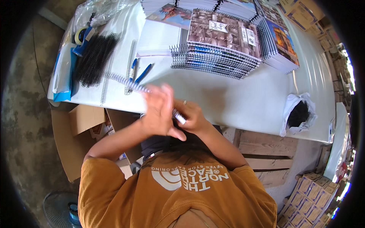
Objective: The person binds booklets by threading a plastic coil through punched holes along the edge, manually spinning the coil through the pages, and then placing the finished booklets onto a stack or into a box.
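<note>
A grey spiral binding coil (129, 83) slants through the air above the table's front edge, and its nearer end passes behind my left hand (159, 108). That hand is blurred by motion, fingers stretched out and thumb apart, close against the coil. My right hand (193, 117) is curled just beside it, wearing a ring. A short silvery piece, seemingly the coil's near end, pokes out between its fingers. Beyond my hands lie two blue pens (143, 73) and loose metal-coloured coils (106, 81). A stack of spiral notebooks (224, 32) stands farther off, beside ruled sheets (157, 38).
Black coils (95, 60) lie bundled at the left, near a tape dispenser (83, 40) and plastic packaging. A white bag (300, 114) of black coils sits at the right. Below are a cardboard box (72, 144), a fan (62, 209), a wooden pallet (266, 159) and stacked cartons (308, 197).
</note>
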`<state>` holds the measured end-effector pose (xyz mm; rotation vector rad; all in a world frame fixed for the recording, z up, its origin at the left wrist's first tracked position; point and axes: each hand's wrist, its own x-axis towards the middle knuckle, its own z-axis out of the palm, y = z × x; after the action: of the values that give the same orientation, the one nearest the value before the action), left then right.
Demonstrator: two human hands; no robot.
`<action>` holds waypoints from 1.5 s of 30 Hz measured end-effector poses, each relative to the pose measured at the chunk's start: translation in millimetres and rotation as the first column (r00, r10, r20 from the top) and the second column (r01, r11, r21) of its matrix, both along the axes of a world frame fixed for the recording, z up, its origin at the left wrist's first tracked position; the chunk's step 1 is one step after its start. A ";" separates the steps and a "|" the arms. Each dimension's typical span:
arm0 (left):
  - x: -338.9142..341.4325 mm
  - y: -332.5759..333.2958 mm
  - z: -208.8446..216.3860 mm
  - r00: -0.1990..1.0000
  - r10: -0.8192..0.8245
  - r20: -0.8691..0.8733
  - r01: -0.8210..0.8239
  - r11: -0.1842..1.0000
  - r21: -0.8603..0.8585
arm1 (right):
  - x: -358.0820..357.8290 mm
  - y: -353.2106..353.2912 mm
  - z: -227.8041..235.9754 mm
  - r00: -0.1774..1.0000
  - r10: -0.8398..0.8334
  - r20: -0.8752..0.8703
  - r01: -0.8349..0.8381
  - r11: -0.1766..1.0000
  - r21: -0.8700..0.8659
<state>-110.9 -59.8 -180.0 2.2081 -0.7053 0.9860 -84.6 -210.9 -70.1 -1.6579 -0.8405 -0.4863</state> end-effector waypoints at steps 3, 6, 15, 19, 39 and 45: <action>11.7 -4.7 86.1 0.869 -0.430 0.244 0.372 0.894 0.251 | 4.9 -12.3 -2.4 0.993 0.044 -0.109 -0.039 0.998 0.053; 18.4 2.8 100.8 0.942 -0.102 0.321 -0.001 0.952 0.306 | -3.7 -3.5 0.2 0.998 0.035 -0.050 -0.040 0.994 -0.098; -16.0 -12.4 170.2 0.923 -0.242 -0.300 0.245 0.969 -0.028 | -7.5 19.5 28.4 0.979 0.185 0.086 -0.194 0.975 0.107; -34.2 17.7 244.8 0.771 -0.406 -0.490 0.248 0.901 -0.356 | -18.2 -5.6 103.2 0.980 -0.025 0.196 0.052 0.990 -0.131; 98.4 9.2 225.9 0.831 -0.407 -0.379 0.367 0.913 -0.176 | 23.5 -51.3 101.2 0.890 -0.140 -0.434 0.344 0.831 0.437; 125.7 -73.0 230.2 0.745 -0.468 -0.476 0.045 0.747 -0.663 | 69.1 -95.8 89.4 0.806 -0.464 -0.367 0.546 0.344 0.764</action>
<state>14.8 -132.8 50.2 1.6034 -0.3031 0.2152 -15.5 -306.7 19.2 -0.9180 0.1069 -1.0651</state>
